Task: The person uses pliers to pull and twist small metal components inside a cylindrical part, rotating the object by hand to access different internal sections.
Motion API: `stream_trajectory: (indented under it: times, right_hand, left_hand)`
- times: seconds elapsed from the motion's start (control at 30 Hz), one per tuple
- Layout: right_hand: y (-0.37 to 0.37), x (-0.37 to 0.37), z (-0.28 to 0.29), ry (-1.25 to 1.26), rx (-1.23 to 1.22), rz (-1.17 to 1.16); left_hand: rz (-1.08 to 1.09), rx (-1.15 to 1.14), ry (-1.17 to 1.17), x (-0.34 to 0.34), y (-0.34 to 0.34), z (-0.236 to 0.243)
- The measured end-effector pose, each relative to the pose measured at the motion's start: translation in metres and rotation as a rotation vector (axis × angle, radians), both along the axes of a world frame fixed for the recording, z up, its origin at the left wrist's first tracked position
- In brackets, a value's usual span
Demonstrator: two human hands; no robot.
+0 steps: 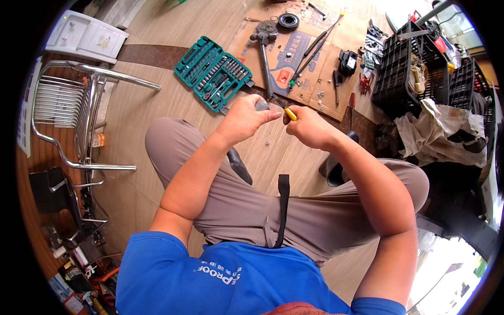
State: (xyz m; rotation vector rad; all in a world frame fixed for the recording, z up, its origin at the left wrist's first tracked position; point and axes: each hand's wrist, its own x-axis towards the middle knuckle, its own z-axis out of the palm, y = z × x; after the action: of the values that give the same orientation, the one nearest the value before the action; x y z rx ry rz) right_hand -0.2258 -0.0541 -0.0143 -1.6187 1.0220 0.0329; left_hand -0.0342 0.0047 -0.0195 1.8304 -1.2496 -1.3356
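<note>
My left hand (242, 119) is closed round a small grey piece (261, 106), its thumb stretched toward my right hand; the exact kind of the piece does not show. A yellow-handled tool (290, 114) sits in the closed fingers of my right hand (311, 128); its working end is too small to make out. Both hands are close together above the floor, between my bent knees. Just beyond them a hammer (264, 52) lies on a flattened cardboard sheet (294, 16). To their left is an open green socket set case (214, 73) with several sockets and a ratchet.
On the cardboard lie a black ring-shaped part (288, 21), long dark-handled cutters (317, 50), a black box-like part (347, 62) and a screwdriver (336, 86). Black crates (391, 73) and a stained cloth (446, 131) stand at right. A metal-framed chair (86, 115) is at left.
</note>
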Motion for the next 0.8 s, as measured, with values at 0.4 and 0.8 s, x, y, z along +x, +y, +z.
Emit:
stream_trajectory:
  times: [0.4,0.8]
  right_hand:
    - [0.001,-0.01,0.002,-0.21,0.513,-0.048]
    - [0.008,-0.013,0.004,-0.33,0.675,-0.092]
  left_hand:
    - [-0.038,0.12,0.291,0.011,0.005,0.013]
    - [-0.083,0.039,0.371,0.014,0.011,0.008]
